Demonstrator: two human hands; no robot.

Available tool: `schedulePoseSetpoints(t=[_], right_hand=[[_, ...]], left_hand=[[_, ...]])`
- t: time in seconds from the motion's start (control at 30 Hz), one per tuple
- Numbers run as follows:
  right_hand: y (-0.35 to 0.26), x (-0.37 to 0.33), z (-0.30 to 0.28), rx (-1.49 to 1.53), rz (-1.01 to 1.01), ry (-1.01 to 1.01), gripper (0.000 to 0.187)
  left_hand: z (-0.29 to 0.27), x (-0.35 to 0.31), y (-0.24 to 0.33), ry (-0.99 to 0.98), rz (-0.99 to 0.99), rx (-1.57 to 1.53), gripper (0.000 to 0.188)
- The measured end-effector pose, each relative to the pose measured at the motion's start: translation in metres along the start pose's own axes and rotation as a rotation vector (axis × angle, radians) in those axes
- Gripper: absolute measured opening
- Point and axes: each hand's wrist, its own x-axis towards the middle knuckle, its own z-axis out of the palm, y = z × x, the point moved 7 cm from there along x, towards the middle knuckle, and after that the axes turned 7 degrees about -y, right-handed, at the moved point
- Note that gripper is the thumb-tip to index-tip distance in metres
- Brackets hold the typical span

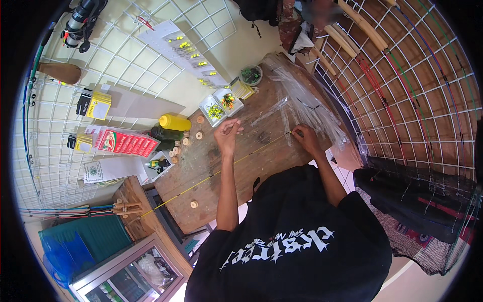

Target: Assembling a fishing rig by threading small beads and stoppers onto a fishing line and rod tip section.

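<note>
**One rod, two hands, many discs by the worktop**

Over the worktop: two hands, one left hand and one right hand. Across it: one thin yellow rod. On it: two small white trays, one round tub and at least seven pale discs; some overlap, hiding the exact total. At its left edge: one yellow container. Beyond that edge: one reel.

Lighting bright, fairly even; glare streaks clear plastic sleeves. Fisheye distortion bows right-hand wire grid; corners black; patch blurred near top.
</note>
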Motion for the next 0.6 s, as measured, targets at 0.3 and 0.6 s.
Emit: schedulePoseSetpoints(t=[0.3, 0.6], right_hand=[[0.002, 0.000, 0.000, -0.017, 0.008, -0.009, 0.010], [-0.001, -0.001, -0.002, 0.014, -0.011, -0.002, 0.011]], left_hand=[[-0.014, -0.002, -0.012, 0.030, 0.003, 0.024, 0.016], [-0.018, -0.007, -0.017, 0.046, -0.002, 0.003, 0.016]])
